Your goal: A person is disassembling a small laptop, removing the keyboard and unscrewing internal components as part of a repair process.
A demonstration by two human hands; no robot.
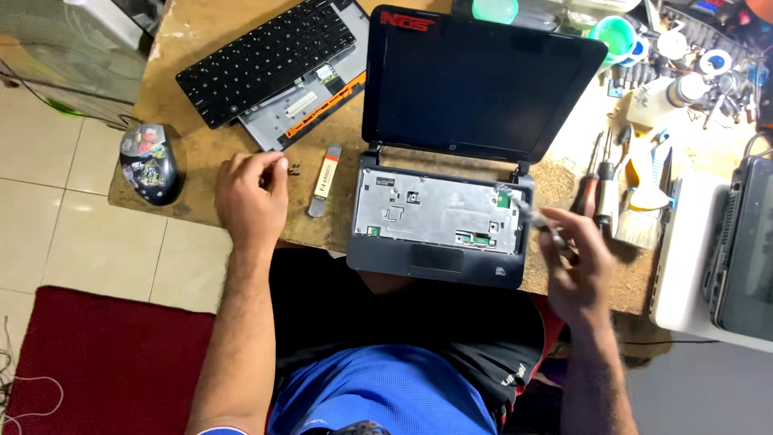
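Observation:
A small black laptop stands open at the bench's front edge, its keyboard removed and the silver metal deck bare. My right hand hovers over the deck's right corner, blurred, gripping a screwdriver whose tip points at that corner. My left hand rests on the bench to the laptop's left, fingertips pinched together beside some tiny dark screws. Whether it pinches a screw is hidden. The removed black keyboard lies at the back left on a grey panel.
A silver flat tool with an orange label lies between my left hand and the laptop. A patterned mouse sits at the bench's left corner. Screwdrivers, a brush, cups and another laptop crowd the right.

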